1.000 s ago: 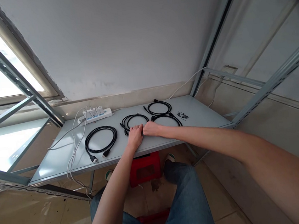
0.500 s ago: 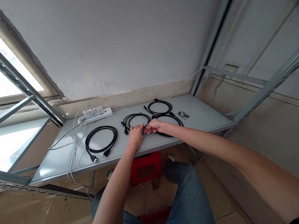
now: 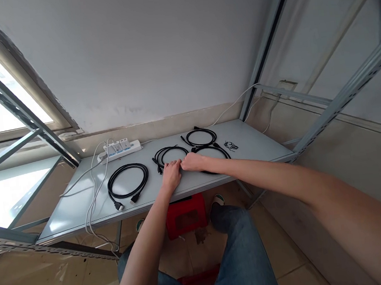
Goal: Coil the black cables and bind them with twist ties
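A coiled black cable (image 3: 170, 148) lies in the middle of the grey shelf (image 3: 154, 189). My left hand (image 3: 171, 175) is closed over the near side of this coil, fingers curled down. Right beside it, my right hand (image 3: 192, 162) is closed in a fist, its fingertips against the left hand's. Whatever the right fingers pinch is hidden. To the left lies another coiled black cable (image 3: 126, 166), its two plugs toward the front edge. Two more black coils, a back one (image 3: 201, 129) and a nearer one (image 3: 226, 153), lie to the right, the nearer partly behind my right wrist.
A small heap of thin black ties (image 3: 231, 146) lies at the right. A white power strip (image 3: 123, 149) with plugged-in adapters stands at the back left, white cords (image 3: 95, 193) hanging over the front edge. Metal uprights flank the shelf; a red stool (image 3: 185, 218) is below.
My right hand has turned over and closed, its fingers curling in against the left hand. My left hand stays at the middle coil. The view has shifted slightly.
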Available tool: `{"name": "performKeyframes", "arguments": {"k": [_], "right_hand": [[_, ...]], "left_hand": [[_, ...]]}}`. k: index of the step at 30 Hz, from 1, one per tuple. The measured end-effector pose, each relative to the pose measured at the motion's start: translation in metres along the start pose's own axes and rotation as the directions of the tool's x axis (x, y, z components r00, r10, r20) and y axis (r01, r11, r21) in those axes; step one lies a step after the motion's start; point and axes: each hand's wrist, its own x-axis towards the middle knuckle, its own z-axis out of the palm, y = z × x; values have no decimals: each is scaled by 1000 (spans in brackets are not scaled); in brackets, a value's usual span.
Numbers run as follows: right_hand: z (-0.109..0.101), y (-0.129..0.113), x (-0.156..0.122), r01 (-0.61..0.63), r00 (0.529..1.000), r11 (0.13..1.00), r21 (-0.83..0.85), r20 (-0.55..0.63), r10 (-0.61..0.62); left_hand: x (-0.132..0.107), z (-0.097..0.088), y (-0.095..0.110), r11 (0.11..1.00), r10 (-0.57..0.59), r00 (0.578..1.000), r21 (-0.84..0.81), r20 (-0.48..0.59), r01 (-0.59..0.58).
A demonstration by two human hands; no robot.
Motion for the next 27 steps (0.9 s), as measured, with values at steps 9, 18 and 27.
{"name": "performKeyframes", "arguments": {"k": [9,18,27], "right_hand": [[5,-10,-2,-465,795,275,841,261,548],[14,10,-3,-395,883,237,887,297,363],[7,15,-8,-5,998,998,-70,-58,1]], "left_hand": [[-2,-4,4,1000,-11,1000,-5,30,11],[0,-2,3,1000,-5,1000,6,22,5],[-2,-4,3,1000,-27,999,-15,26,27]]}}
